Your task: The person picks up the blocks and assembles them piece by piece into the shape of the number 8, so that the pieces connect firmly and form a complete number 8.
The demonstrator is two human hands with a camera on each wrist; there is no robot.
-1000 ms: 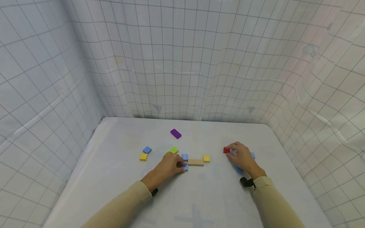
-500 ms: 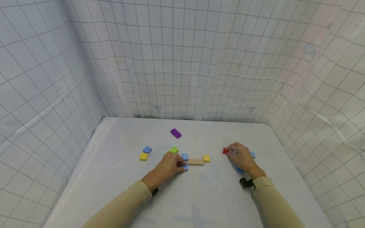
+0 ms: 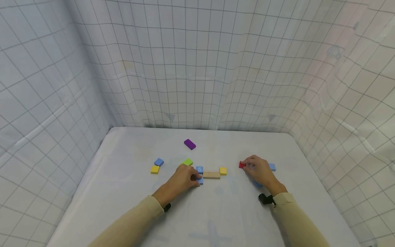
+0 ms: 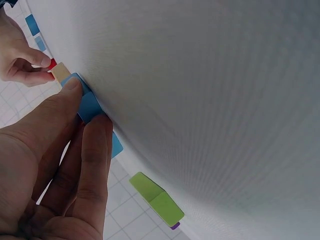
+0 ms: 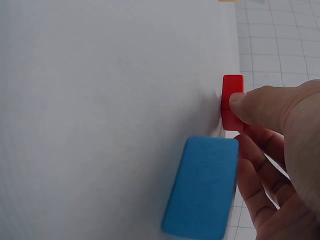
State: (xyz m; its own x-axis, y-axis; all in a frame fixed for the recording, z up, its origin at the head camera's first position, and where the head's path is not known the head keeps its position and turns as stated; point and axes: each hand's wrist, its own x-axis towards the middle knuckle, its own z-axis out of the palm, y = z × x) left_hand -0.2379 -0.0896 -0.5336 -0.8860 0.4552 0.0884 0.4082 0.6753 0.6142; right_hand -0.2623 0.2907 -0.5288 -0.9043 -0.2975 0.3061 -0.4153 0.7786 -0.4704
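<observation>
My left hand (image 3: pixel 184 179) pinches a small blue block (image 4: pixel 90 106) between thumb and fingers, low over the white table. Right behind it lies a blue tile marked 5 (image 3: pixel 199 169), and a plain wooden block (image 3: pixel 211 175) extends to the right from these two. My right hand (image 3: pixel 260 172) holds a red block (image 5: pixel 233 84) by thumb and fingertips, close to the tabletop; from above, the fingers cover part of it. Under and beside that hand lie two blue blocks, one of them large in the right wrist view, the blue block (image 5: pixel 202 187) nearest the camera.
A yellow block (image 3: pixel 223 171) sits at the wooden block's right end. Behind my left hand is a green block (image 3: pixel 187 162), and farther back a purple block (image 3: pixel 189 144). To the left lie a blue block (image 3: pixel 159 162) and a yellow block (image 3: pixel 155 169). Gridded white curtains surround the table.
My right hand has shifted slightly left and nearer to me, carrying the red block, which has turned a little. My left hand stays in place on the blue block.
</observation>
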